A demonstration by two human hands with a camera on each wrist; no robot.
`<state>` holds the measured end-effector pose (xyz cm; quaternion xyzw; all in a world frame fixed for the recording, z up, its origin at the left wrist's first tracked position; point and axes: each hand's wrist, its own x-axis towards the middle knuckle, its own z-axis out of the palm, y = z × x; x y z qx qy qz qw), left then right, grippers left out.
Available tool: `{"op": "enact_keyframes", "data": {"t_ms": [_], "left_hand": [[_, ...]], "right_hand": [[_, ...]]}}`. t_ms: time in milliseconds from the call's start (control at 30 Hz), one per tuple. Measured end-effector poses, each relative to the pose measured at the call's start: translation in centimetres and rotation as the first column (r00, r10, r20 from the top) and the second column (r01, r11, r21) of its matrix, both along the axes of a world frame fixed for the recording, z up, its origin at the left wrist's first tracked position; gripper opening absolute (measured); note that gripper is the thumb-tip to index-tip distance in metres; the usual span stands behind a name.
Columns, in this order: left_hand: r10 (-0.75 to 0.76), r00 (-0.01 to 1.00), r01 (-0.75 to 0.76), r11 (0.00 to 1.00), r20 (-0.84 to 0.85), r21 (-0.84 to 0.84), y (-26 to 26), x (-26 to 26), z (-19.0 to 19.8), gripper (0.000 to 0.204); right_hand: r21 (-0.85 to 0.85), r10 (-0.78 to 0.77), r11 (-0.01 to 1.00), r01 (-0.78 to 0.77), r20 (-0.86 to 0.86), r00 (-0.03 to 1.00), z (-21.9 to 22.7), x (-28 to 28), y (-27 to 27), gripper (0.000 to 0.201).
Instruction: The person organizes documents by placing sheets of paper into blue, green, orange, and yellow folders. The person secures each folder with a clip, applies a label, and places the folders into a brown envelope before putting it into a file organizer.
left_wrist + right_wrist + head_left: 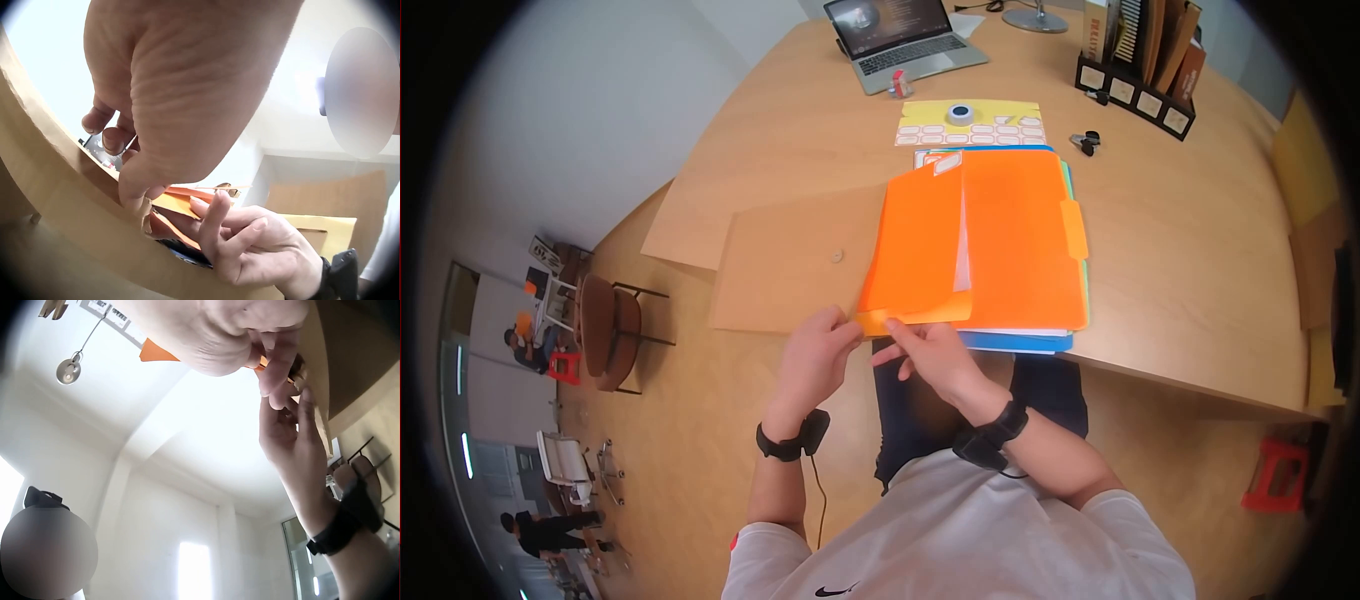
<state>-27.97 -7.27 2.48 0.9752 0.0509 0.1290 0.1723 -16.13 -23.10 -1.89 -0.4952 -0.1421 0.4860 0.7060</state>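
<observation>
A brown paper envelope with a small round button lies at the left, over the front table edge. My left hand pinches its near right corner between thumb and curled fingers. Beside it, my right hand has its thumb on the lower edge of an orange folder and its index finger underneath, pinching it at the envelope's opening. In the left wrist view the right hand has its other fingers spread. The folder bends upward along its right side, over another orange folder on a stack with blue and green edges.
Behind the stack lie a yellow label sheet and a round white device. Black binder clips are at the right, near a black file rack. A laptop stands at the back, with a small red-and-white item before it.
</observation>
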Motion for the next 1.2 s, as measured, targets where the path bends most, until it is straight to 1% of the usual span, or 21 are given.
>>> {"op": "enact_keyframes", "data": {"t_ms": [67, 100, 200, 300, 400, 533, 567, 667, 700, 767, 800, 867, 900, 967, 1000, 1067, 1167, 1200], "left_hand": [[-0.014, 1.000, 0.014, 1.000, 0.004, -0.008, 0.2, 0.2, 0.3, 0.006], [-0.017, 1.000, 0.017, 1.000, 0.004, -0.008, 0.2, 0.2, 0.5, 0.006], [-0.013, 1.000, 0.013, 1.000, 0.001, -0.022, 0.3, 0.2, 0.7, 0.006], [-0.017, 1.000, 0.016, 0.998, -0.009, -0.053, 0.4, 0.0, 0.5, 0.008], [-0.046, 0.999, 0.044, 0.996, -0.025, -0.078, 0.2, 0.2, 0.6, 0.009], [-0.054, 0.997, 0.048, 0.993, -0.051, -0.106, 0.0, 0.4, 0.9, 0.010], [-0.052, 0.997, 0.046, 0.993, -0.057, -0.109, 0.0, 0.4, 0.9, 0.011], [-0.086, 0.996, 0.087, 0.983, 0.018, -0.164, 0.1, 0.4, 1.1, 0.011], [-0.013, 1.000, 0.019, 0.973, 0.026, -0.231, 0.1, 0.4, 1.0, 0.010], [0.136, 0.990, -0.119, 0.922, 0.021, -0.368, 0.0, 0.6, 0.6, 0.010], [0.188, 0.982, -0.162, 0.915, 0.034, -0.370, 0.1, 0.9, 0.3, 0.011], [0.286, 0.956, -0.244, 0.895, 0.060, -0.375, 0.6, 1.8, -0.1, 0.016], [0.288, 0.957, -0.265, 0.917, 0.037, -0.297, 0.4, 2.3, 0.0, 0.017], [0.293, 0.956, -0.291, 0.947, -0.004, -0.134, -0.1, 3.2, 0.4, 0.019], [0.271, 0.962, -0.269, 0.959, 0.014, -0.088, -0.1, 3.4, 0.2, 0.019], [0.224, 0.974, -0.225, 0.974, 0.045, 0.008, 0.0, 3.6, -0.6, 0.019], [0.260, 0.966, -0.260, 0.966, -0.009, 0.009, 0.1, 3.7, -0.4, 0.014], [0.284, 0.959, -0.285, 0.958, -0.024, -0.028, 0.0, 3.7, -0.1, 0.013]], "right_hand": [[-0.021, 0.041, 0.999, -0.042, -0.047, 0.998, 0.3, -0.1, 0.4, 0.038], [0.018, 0.048, 0.999, -0.048, -0.025, 0.999, -0.2, -0.1, 0.2, 0.037], [0.064, -0.125, 0.990, 0.123, 0.025, 0.992, 0.8, 0.0, -1.4, 0.034], [0.148, -0.328, 0.932, 0.332, -0.046, 0.943, 0.5, 0.3, -2.7, 0.029], [0.104, -0.301, 0.947, 0.305, -0.047, 0.952, 0.2, 0.8, -2.5, 0.026], [0.096, -0.190, 0.978, 0.185, 0.045, 0.981, -0.1, -0.1, -0.8, 0.027], [0.073, -0.142, 0.988, 0.139, 0.041, 0.989, -0.2, -0.2, -0.6, 0.029], [0.046, -0.037, 0.998, 0.042, -0.107, 0.994, 0.0, -0.2, -0.4, 0.032], [0.050, -0.035, 0.998, 0.040, -0.092, 0.995, 0.0, -0.2, -0.6, 0.041], [0.110, -0.131, 0.985, 0.135, -0.047, 0.990, 0.1, -0.3, -1.0, 0.049], [0.141, -0.181, 0.973, 0.183, -0.026, 0.983, 0.1, -0.4, -1.3, 0.053], [0.133, -0.231, 0.967, 0.219, 0.079, 0.970, -0.3, -0.4, -1.8, 0.065], [0.132, -0.258, 0.962, 0.241, 0.133, 0.957, -0.3, -0.3, -2.0, 0.071], [0.079, -0.112, 0.992, 0.098, 0.196, 0.974, 0.0, -0.2, -2.2, 0.079], [0.050, -0.038, 0.998, 0.027, 0.224, 0.974, 0.2, -0.1, -2.2, 0.083], [0.030, 0.050, 0.998, -0.057, 0.184, 0.982, 0.4, -0.3, -1.8, 0.083], [0.045, 0.137, 0.989, -0.140, 0.074, 0.988, -0.1, -0.3, -0.6, 0.084], [0.059, 0.162, 0.985, -0.164, 0.029, 0.986, -0.3, -0.3, -0.1, 0.085]]}}
